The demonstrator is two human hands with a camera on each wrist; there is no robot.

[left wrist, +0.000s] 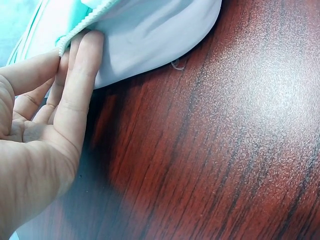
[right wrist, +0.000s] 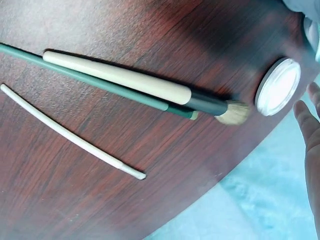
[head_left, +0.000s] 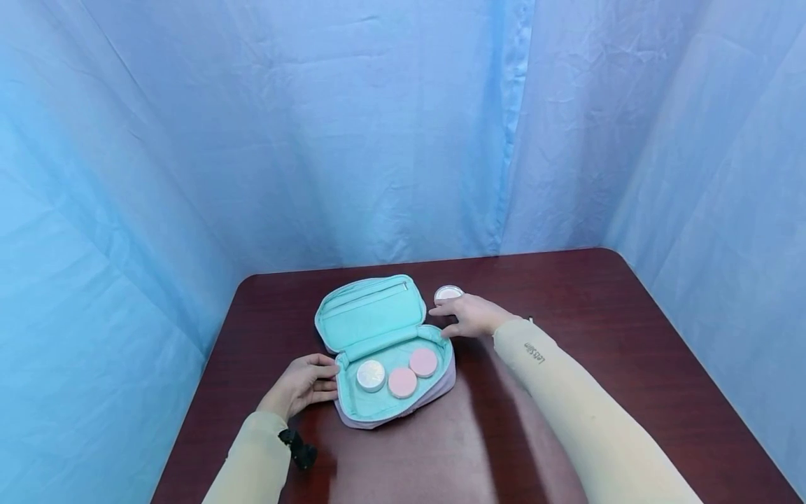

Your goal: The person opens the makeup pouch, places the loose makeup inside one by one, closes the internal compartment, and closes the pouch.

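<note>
An unzipped cosmetic bag (head_left: 368, 316), mint inside and pale lilac outside, lies with its lid folded back. My left hand (head_left: 302, 383) pinches the left side of its zip rim between thumb and fingers. Inside are a shiny white round container (head_left: 371, 376) and two pink round ones, one (head_left: 402, 383) nearer me and the other (head_left: 423, 362) beside it. Over the bag's back right corner, my right hand (head_left: 472, 316) has its fingers loosely extended and holds nothing. A round container with a clear rim and white top (right wrist: 278, 87) sits close by its fingertips.
On the dark red wood table (head_left: 630, 350), the right wrist view shows a thick cream-handled brush (right wrist: 120, 75), a slim green brush (right wrist: 100, 86) and a thin white brush (right wrist: 70, 135). Blue curtains (head_left: 390, 140) surround the table's back and sides.
</note>
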